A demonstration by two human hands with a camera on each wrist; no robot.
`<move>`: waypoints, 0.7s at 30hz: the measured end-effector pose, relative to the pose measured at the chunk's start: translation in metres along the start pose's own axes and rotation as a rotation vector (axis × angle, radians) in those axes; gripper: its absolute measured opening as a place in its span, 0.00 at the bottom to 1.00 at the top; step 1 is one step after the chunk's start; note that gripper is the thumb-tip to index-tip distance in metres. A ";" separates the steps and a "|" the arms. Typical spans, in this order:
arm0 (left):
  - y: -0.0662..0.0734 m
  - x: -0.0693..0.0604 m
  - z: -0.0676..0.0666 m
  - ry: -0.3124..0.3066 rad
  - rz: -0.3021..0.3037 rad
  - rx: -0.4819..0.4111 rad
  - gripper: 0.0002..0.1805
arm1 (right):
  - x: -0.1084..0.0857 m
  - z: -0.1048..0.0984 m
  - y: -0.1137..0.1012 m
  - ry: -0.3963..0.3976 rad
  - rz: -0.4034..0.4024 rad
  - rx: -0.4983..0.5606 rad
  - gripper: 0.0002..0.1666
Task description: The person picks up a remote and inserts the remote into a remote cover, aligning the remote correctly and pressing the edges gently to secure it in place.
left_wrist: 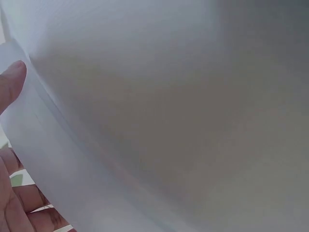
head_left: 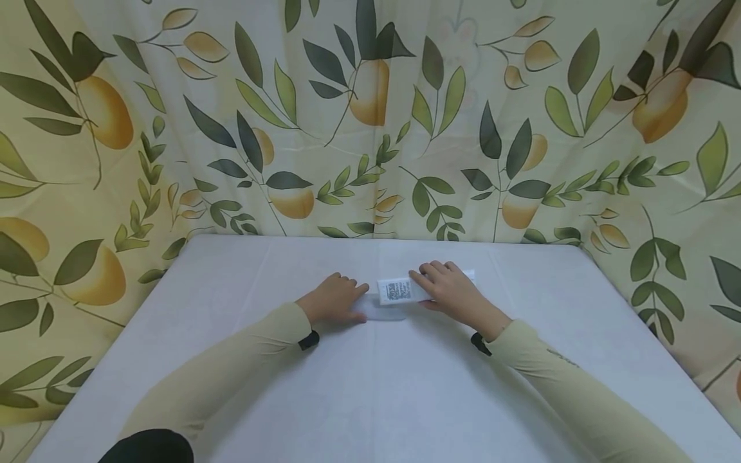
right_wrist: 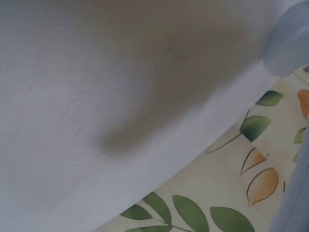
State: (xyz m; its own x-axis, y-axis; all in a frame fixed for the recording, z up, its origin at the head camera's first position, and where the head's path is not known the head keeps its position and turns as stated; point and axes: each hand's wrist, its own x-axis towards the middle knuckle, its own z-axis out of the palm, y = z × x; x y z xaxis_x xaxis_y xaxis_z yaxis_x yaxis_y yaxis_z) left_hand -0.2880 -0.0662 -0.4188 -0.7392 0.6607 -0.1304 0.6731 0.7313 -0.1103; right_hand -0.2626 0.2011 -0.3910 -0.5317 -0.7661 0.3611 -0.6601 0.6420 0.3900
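My right hand holds a slim white packet with a black-and-white printed code on its left end. The fingers lie over its top and the thumb is along the near side. At its left, my left hand pinches the end of a pale grey, flat, rounded piece, which lies partly beneath the packet; its exact kind cannot be told. In the left wrist view the thumb shows above a white surface, the other fingers beyond its edge. A rounded grey-blue end shows in the right wrist view.
A white-covered table spreads under both arms. Behind it and at its sides hangs a curtain printed with leaves and orange fruit. A dark rounded object shows at the bottom left, over the left sleeve.
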 end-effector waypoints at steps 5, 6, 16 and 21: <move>0.004 0.006 0.001 -0.028 -0.027 0.014 0.36 | 0.003 0.000 -0.001 -0.031 0.002 -0.021 0.37; 0.005 0.006 0.001 -0.032 -0.034 0.018 0.36 | 0.003 0.000 -0.001 -0.037 0.001 -0.022 0.36; 0.006 0.003 -0.003 -0.061 -0.100 -0.004 0.36 | 0.001 0.003 -0.004 -0.039 -0.027 0.003 0.35; 0.003 0.010 -0.005 -0.001 -0.124 -0.037 0.26 | 0.001 0.005 -0.005 -0.022 -0.034 0.005 0.35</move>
State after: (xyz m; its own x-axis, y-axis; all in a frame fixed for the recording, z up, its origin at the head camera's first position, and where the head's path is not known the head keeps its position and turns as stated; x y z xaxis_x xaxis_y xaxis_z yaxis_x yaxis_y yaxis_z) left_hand -0.2940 -0.0564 -0.4151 -0.8169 0.5644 -0.1189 0.5749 0.8133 -0.0894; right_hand -0.2623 0.1975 -0.3966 -0.5204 -0.7881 0.3288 -0.6808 0.6154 0.3973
